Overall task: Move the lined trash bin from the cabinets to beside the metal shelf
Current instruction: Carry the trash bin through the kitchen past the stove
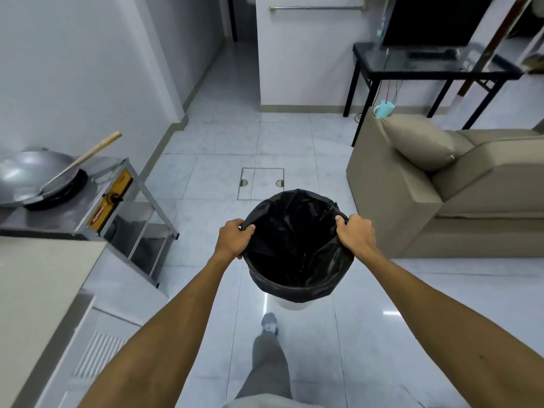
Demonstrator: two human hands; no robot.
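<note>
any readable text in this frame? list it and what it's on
"National": red lettering on the yellow front panel of the gas stove, running along the tilted panel.
Markings around the stove knob: too small to read.
Nothing readable on the trash bin or elsewhere.

A person carries a lined trash bin [297, 254] across a tiled floor [223, 142].

Both hands grip the rim over the black liner, left hand [234, 238] and right hand [354, 234] on opposite sides, bin held above the floor. A metal shelf [138, 228] with a wok [32, 178] stands at left, a beige sofa [459, 189] at right.
</note>
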